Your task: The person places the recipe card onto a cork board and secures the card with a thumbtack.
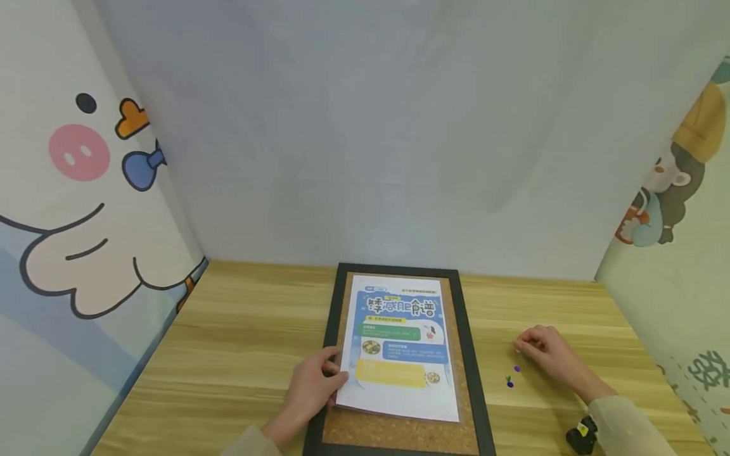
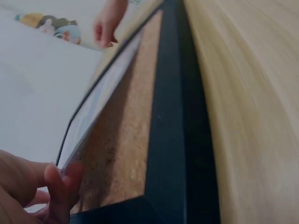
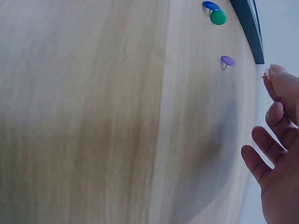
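My left hand (image 1: 312, 386) pinched the printed sheet (image 1: 399, 399) by its left edge near the lower corner, and the sheet lay on the cork board (image 1: 393, 437), slightly askew. Along that edge it stood off the cork, so a small tug from those fingers could have skewed it further. To the right of the cork board, over the table (image 1: 530, 418), my right hand (image 1: 550, 354) held what looked like a small pale pin (image 3: 267, 73) between thumb and finger, the other fingers loosely apart. So slight a grip might have let it slip or turn, pricking me. Between that hand and the cork board lay a purple pin (image 3: 227, 60), a blue pin (image 3: 210, 6) and a green pin (image 3: 218, 17); a careless sweep of my wrist could have scattered them or met the bare spike of the purple one.
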Motion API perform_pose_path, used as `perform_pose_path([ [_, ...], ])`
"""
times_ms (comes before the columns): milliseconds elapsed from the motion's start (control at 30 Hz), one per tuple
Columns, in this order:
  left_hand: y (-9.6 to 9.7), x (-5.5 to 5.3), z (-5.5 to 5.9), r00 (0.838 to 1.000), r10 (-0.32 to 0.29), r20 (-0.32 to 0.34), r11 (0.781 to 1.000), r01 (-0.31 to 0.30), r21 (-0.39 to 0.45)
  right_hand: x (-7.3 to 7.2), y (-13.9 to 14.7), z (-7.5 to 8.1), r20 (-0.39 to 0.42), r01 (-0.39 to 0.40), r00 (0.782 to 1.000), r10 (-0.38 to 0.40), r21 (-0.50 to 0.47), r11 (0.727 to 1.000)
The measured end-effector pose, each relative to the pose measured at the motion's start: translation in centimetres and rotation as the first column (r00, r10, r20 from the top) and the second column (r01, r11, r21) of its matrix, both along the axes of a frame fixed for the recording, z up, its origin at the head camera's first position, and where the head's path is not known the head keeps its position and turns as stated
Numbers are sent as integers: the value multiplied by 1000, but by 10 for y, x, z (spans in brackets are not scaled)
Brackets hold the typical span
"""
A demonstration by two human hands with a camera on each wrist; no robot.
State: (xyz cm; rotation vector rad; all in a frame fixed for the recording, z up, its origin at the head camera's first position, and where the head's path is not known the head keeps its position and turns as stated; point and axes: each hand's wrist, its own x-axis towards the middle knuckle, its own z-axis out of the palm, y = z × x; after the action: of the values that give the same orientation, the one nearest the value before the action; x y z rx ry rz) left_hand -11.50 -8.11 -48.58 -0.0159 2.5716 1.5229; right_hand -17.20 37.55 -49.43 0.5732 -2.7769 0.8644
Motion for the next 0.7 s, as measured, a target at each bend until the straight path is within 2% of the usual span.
perform_pose_path([
  [167, 1, -3, 0, 996, -89, -30, 993, 86, -85, -4, -2, -1, 1, -17, 1000, 17, -19, 1000],
  [300, 2, -10, 1, 986, -144, -79, 966, 123, -226, -6, -2, 0, 2, -5, 1000, 5, -18, 1000],
  [400, 3, -16, 3, 977, -186, -105, 931, 140, -338, -7, -3, 1, -1, -4, 1000, 4, -2, 1000],
  [500, 3, -21, 6, 969, -234, -80, 897, 183, -402, -10, -5, 3, 5, -13, 1000, 13, 11, 1000],
  [567, 2, -25, 7, 958, -279, -65, 865, 221, -450, -12, -8, 4, 14, -19, 1000, 19, 18, 1000],
  [700, 1, -30, 9, 924, -373, -80, 783, 267, -562, -19, -16, 11, 32, -35, 999, 34, 34, 999],
])
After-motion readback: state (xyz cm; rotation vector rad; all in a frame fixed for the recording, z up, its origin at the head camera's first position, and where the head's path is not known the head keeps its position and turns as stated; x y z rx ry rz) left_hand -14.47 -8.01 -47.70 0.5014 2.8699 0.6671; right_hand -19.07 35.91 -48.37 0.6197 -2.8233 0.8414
